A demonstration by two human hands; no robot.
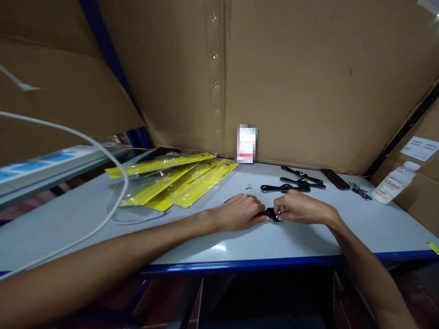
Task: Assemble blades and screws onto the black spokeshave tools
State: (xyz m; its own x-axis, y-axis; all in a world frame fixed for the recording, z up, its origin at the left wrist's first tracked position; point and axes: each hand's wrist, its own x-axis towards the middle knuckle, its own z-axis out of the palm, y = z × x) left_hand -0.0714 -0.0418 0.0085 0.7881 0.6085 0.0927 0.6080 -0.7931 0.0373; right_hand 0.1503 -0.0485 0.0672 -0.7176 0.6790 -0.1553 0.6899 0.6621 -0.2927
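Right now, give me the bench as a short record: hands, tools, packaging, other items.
left hand: closed over one handle of a black tool
right hand: fingers bent at the same tool's middle; exact grip unclear
other tools: three similar black tools beyond the right hand
small part: shiny piece beyond the left hand
packaging: yellow-and-clear packs, overlapping, left of the tools
right side: dark flat object, keys, tilted-looking bottle
left side: white cable, power strip
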